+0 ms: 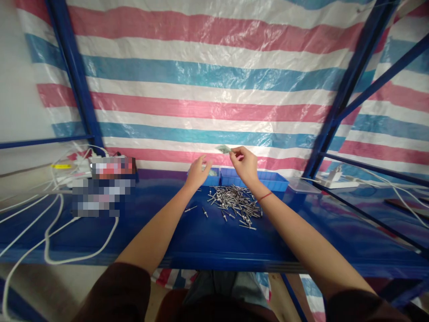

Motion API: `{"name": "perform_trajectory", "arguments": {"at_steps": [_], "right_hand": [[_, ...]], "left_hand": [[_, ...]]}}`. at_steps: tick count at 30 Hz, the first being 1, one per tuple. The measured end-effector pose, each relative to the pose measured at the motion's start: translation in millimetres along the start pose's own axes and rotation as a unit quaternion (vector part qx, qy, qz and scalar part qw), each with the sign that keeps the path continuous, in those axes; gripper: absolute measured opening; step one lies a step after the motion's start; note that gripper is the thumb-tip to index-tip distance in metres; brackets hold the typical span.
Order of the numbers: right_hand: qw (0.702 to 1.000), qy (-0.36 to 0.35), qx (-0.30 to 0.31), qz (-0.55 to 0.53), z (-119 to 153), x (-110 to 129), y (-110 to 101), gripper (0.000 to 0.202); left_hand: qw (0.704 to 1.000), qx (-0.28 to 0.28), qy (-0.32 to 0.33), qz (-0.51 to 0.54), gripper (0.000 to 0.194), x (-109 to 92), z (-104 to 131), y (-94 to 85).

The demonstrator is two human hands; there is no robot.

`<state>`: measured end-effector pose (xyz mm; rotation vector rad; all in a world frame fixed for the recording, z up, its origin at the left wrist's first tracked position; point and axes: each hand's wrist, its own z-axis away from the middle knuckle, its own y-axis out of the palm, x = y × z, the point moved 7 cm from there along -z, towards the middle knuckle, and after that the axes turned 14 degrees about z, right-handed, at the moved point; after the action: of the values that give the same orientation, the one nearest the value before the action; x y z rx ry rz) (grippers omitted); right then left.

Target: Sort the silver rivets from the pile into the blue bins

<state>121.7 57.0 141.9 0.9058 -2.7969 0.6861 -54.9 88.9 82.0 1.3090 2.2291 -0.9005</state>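
Note:
Pinched between the thumb and fingers of my right hand (246,164) is a small, see-through, greenish plastic bag (222,148), raised above the bins. My left hand (199,172) is held out to its left with fingers apart and nothing in them, in front of a small blue bin (213,180). Pale contents show in that bin, though I cannot make out what they are. Beneath my right wrist a loose heap of metal pop rivets (236,201) lies on the blue table (214,243). Several single rivets (205,212) lie scattered to the left of the heap.
A longer blue bin (275,180) stands behind the heap, partly covered by my right hand. White cables (62,223) loop across the table's left side, near blurred-out objects (103,192). A power strip (337,180) sits at the right. Blue frame posts (348,85) and striped sheeting (208,80) enclose the back.

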Motion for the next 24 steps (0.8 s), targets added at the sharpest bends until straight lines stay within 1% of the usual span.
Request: {"name": "perform_trajectory", "arguments": {"at_steps": [1, 2, 3, 4, 6, 7, 8, 9, 11, 12, 13, 15, 17, 18, 20, 21, 22, 23, 24], "right_hand": [[0.999, -0.024, -0.017, 0.044, -4.9, 8.4, 4.1, 0.020], [0.994, -0.048, -0.014, 0.093, -7.1, 15.2, 11.4, 0.022], [0.987, -0.070, 0.013, 0.144, -6.8, 19.7, 22.7, 0.023], [0.975, -0.088, 0.064, 0.193, -3.8, 21.0, 37.1, 0.024], [0.935, -0.114, 0.203, 0.268, 10.1, 14.8, 68.8, 0.024], [0.915, -0.120, 0.261, 0.284, 18.4, 9.4, 81.1, 0.025], [0.902, -0.119, 0.305, 0.283, 25.2, 4.0, 90.1, 0.028], [0.896, -0.113, 0.334, 0.270, 29.8, -0.7, 96.0, 0.031], [0.899, -0.102, 0.361, 0.227, 31.6, -6.1, 99.6, 0.035], [0.903, -0.103, 0.365, 0.203, 30.0, -6.5, 97.7, 0.037], [0.907, -0.109, 0.363, 0.181, 27.3, -5.7, 92.8, 0.038], [0.920, -0.126, 0.344, 0.141, 22.1, -4.2, 73.0, 0.039], [0.930, -0.136, 0.323, 0.113, 23.4, -8.9, 42.2, 0.035], [0.929, -0.139, 0.328, 0.097, 29.1, -15.1, 25.5, 0.033], [0.918, -0.146, 0.358, 0.082, 50.1, -35.2, -6.5, 0.035], [0.916, -0.144, 0.363, 0.091, 62.3, -49.3, -22.0, 0.038], [0.916, -0.134, 0.364, 0.104, 74.7, -65.8, -35.9, 0.043], [0.918, -0.113, 0.362, 0.117, 86.5, -83.6, -47.4, 0.048], [0.920, -0.084, 0.361, 0.129, 97.8, -101.6, -55.9, 0.053]], "left_hand": [[0.998, 0.000, 0.009, -0.059, 0.047, 8.4, -1.5, -8.0], [0.993, 0.010, 0.011, -0.114, 0.048, 17.5, -1.8, -13.6], [0.988, 0.024, 0.004, -0.156, 0.050, 27.0, -1.1, -17.3], [0.981, 0.045, -0.005, -0.187, 0.052, 35.6, 0.4, -18.6], [0.969, 0.099, -0.023, -0.224, 0.056, 48.6, 4.7, -15.4], [0.964, 0.129, -0.026, -0.231, 0.056, 52.2, 7.2, -11.5], [0.959, 0.157, -0.028, -0.234, 0.057, 54.3, 9.5, -7.1], [0.955, 0.180, -0.028, -0.235, 0.058, 55.2, 11.4, -2.8], [0.948, 0.208, -0.032, -0.238, 0.060, 54.8, 13.6, 3.0], [0.946, 0.213, -0.039, -0.241, 0.061, 53.9, 13.6, 4.1], [0.945, 0.213, -0.048, -0.244, 0.062, 52.3, 12.8, 4.1], [0.944, 0.208, -0.070, -0.245, 0.064, 45.7, 9.9, 2.4], [0.947, 0.208, -0.079, -0.233, 0.069, 32.0, 6.8, -0.8], [0.950, 0.213, -0.073, -0.218, 0.070, 22.2, 6.4, -2.6], [0.955, 0.235, -0.051, -0.176, 0.069, 1.2, 11.2, -9.0], [0.951, 0.266, -0.038, -0.156, 0.068, -7.4, 18.5, -12.1], [0.941, 0.306, -0.034, -0.142, 0.068, -12.4, 29.3, -15.7], [0.933, 0.328, -0.047, -0.140, 0.068, -12.7, 40.9, -22.9], [0.926, 0.339, -0.071, -0.149, 0.071, -8.6, 53.2, -31.8]]}}
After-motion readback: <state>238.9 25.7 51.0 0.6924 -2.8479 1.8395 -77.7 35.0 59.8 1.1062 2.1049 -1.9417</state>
